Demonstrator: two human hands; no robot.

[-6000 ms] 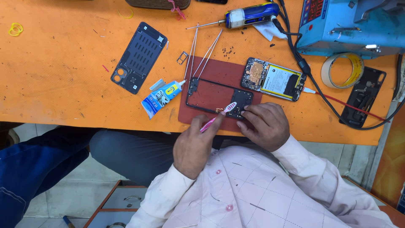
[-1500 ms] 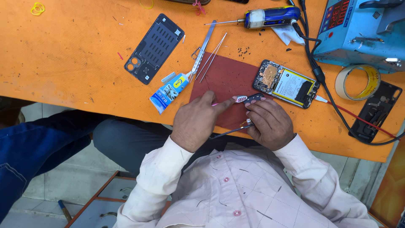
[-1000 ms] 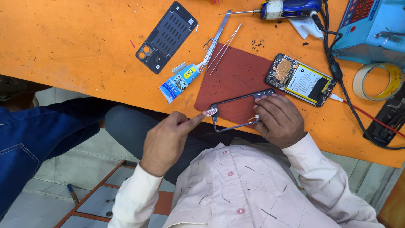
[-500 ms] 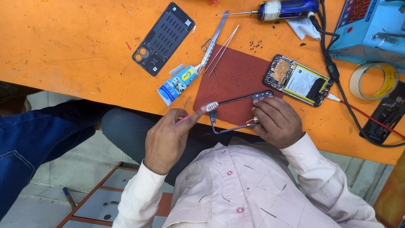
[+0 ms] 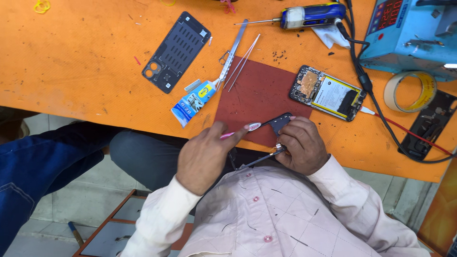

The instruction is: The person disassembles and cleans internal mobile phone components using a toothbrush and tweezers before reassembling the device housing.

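My left hand [image 5: 205, 157] grips a pink toothbrush [image 5: 243, 130], its white head pressed against a dark phone frame [image 5: 276, 124]. My right hand [image 5: 301, 145] holds that frame tilted at the near edge of the orange table [image 5: 85, 71], above my lap. The frame's lower rim shows below my fingers. Both hands sit just in front of a dark red work mat [image 5: 259, 95].
On the table lie a black phone back cover [image 5: 175, 51], a glue tube [image 5: 195, 102], tweezers [image 5: 243, 62], an opened phone body [image 5: 328, 93], a tape roll [image 5: 409, 91], a blue screwdriver [image 5: 309, 14], a blue station [image 5: 409, 33] and cables [image 5: 381, 114]. Another person's blue-trousered leg [image 5: 43, 162] is at left.
The frame came off the mat toward the table edge and is now held tilted over my lap. My left hand shifted with the brush to the frame's upper edge.
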